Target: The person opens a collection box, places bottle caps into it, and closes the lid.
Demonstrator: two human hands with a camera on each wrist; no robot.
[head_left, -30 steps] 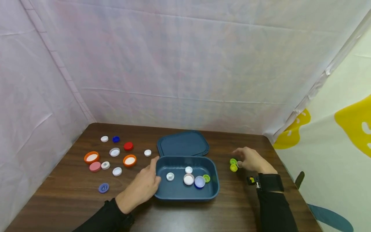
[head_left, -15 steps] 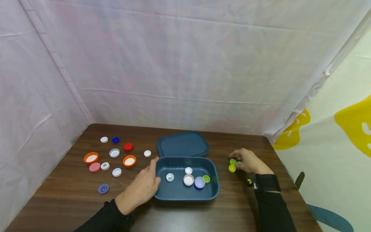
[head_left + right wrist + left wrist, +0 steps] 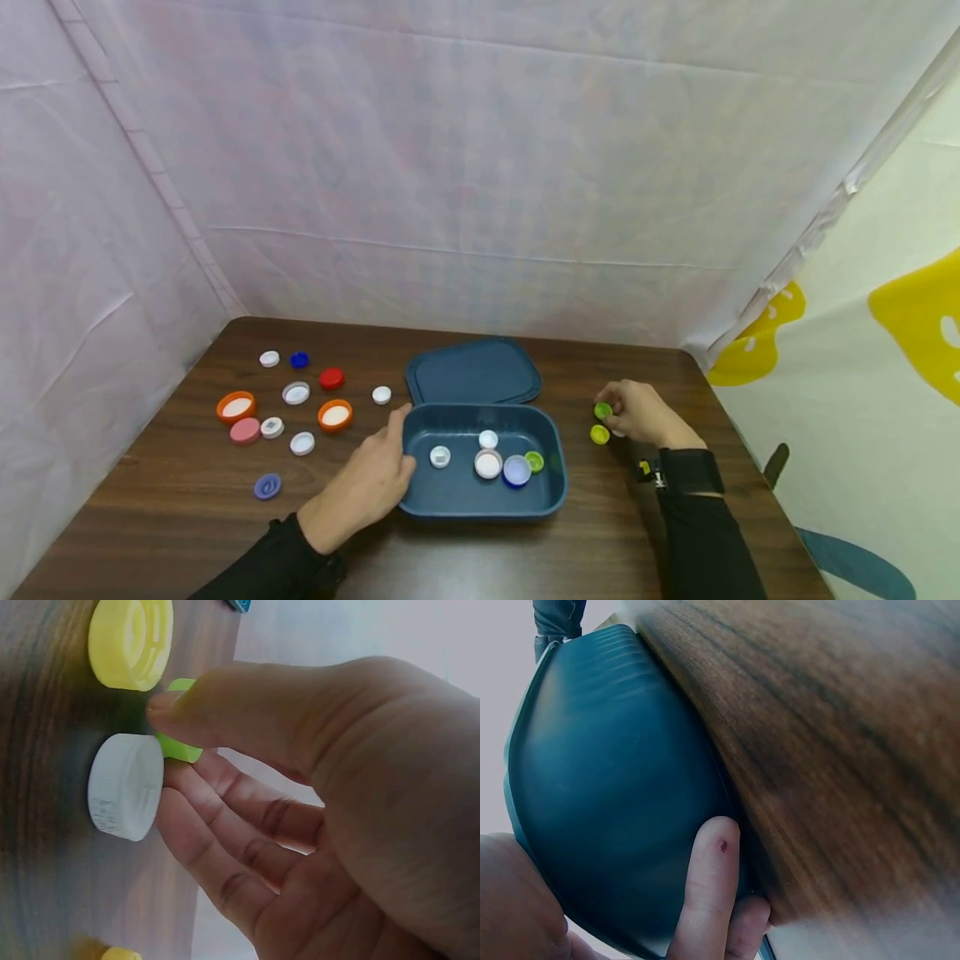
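Note:
My left hand (image 3: 371, 472) grips the left end of a dark blue plastic box (image 3: 480, 507), thumb over the rim and fingers against the outer wall (image 3: 615, 772). Inside the box lie several bottle caps, among them a green cap (image 3: 534, 462) and a blue cap (image 3: 517, 472). To the right of the box, my right hand (image 3: 645, 412) pinches a green bottle cap (image 3: 180, 748) between thumb and fingers, low over the table. A white cap (image 3: 124, 787) stands right beside those fingers, and a yellow cap (image 3: 129, 645) lies close by.
A dark blue lid (image 3: 474, 372) lies behind the box. Over on the left, several loose caps are spread, including orange (image 3: 335, 416), red (image 3: 332, 379), pink (image 3: 245, 431) and blue-violet (image 3: 267, 486) ones. White sheeting (image 3: 465, 167) closes off the table's back.
My right hand has shifted slightly left and now pinches the green cap, which has come apart from the yellow cap. The left hand and box have stayed put.

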